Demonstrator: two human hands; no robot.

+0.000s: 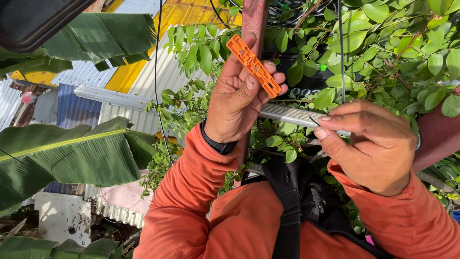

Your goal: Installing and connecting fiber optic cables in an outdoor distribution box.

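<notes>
Orange sleeves fill the lower frame. Left hand (237, 96), at upper centre, pinches an orange plastic tool (253, 72) between thumb and fingers. Right hand (373, 144) closes on a thin black cable end (314, 120), possibly stripped. Cable and tool remain apart, not yet joined.

No packages, labels, signs or screens can be made out anywhere around either grip in the head view.

We see bright sun on corrugated metal roofs (143, 81) in white, yellow and blue, broad banana leaves (62, 158) and dense small-leaved green foliage (397, 52).
</notes>
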